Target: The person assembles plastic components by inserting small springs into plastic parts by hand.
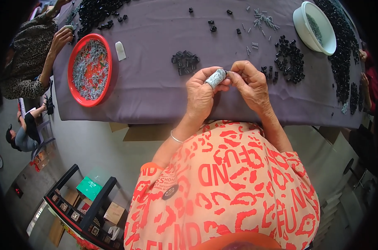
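Observation:
Just above the table's near edge, my two hands meet at their fingertips. My left hand [199, 92] is closed, with a grey speckled finger cover [215, 78] on one digit. At its tip a small black plastic part [226, 72] shows, mostly hidden by the fingers. Pinching at the same spot is my right hand [252, 86]; whatever its fingertips hold is too small to make out. Beyond my left hand lies a cluster of black plastic parts [185, 62]. A few more black parts [269, 74] stand beside my right hand, next to a larger ring-shaped group [289, 60].
On the purple tablecloth [155, 96] are a red basin [110, 79] of small metal springs, a white finger cover [120, 51], loose springs [266, 20] and a tilted white bowl [300, 29]. Black parts heap along the right [343, 62]. Another person's hand [62, 39] works at the left.

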`<state>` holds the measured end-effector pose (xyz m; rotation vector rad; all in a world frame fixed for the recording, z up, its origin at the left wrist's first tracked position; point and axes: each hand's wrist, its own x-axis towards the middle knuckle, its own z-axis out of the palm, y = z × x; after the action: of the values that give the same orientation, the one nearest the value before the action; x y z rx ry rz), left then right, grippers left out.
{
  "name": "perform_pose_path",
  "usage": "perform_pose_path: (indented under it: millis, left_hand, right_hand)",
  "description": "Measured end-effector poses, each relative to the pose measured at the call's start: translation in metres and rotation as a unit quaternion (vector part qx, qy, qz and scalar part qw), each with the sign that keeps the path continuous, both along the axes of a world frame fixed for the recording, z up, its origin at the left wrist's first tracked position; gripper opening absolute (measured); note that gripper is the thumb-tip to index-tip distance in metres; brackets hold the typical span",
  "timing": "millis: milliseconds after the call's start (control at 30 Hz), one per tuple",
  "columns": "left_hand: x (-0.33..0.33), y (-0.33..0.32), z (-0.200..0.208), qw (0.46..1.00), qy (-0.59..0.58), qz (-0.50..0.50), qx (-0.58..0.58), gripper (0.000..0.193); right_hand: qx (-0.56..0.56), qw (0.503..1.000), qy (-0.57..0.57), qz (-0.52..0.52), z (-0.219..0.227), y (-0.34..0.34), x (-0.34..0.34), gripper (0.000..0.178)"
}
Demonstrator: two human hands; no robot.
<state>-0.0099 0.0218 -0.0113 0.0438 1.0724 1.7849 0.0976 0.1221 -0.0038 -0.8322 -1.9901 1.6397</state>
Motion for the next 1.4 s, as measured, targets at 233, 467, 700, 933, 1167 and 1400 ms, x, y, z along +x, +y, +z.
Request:
perform_pose_path:
  millis: [233, 467, 700, 933, 1167, 1400]
  left_hand:
    - [0.001, 0.001, 0.002, 0.998, 0.066, 0.003, -0.023, 0.014]
    - [0.005, 0.002, 0.005, 0.987, 0.156, -0.003, -0.045, 0.013]
    - [0.006, 0.001, 0.004, 0.986, 0.159, -0.003, -0.048, 0.012]
    - [0.005, 0.0, 0.003, 0.982, 0.18, -0.028, -0.054, 0.012]
    - [-0.001, 0.0, 0.003, 0.992, 0.113, -0.015, -0.051, 0.012]
    - [0.0, -0.002, -0.001, 0.998, 0.068, -0.002, -0.012, 0.013]
  right_hand:
    - [0.146, 0.989, 0.017, -0.017, 0.003, -0.001, -0.004, 0.009]
    - [0.212, 0.977, -0.005, 0.009, 0.005, 0.003, 0.0, 0.01]
    - [0.314, 0.947, -0.061, 0.029, 0.013, 0.002, -0.002, 0.01]
    - [0.243, 0.965, -0.083, 0.053, 0.016, 0.006, 0.0, 0.008]
    - [0.061, 0.997, -0.042, -0.001, 0.009, 0.001, -0.004, 0.007]
    - [-0.055, 0.998, -0.005, -0.009, -0.001, 0.001, -0.004, 0.008]
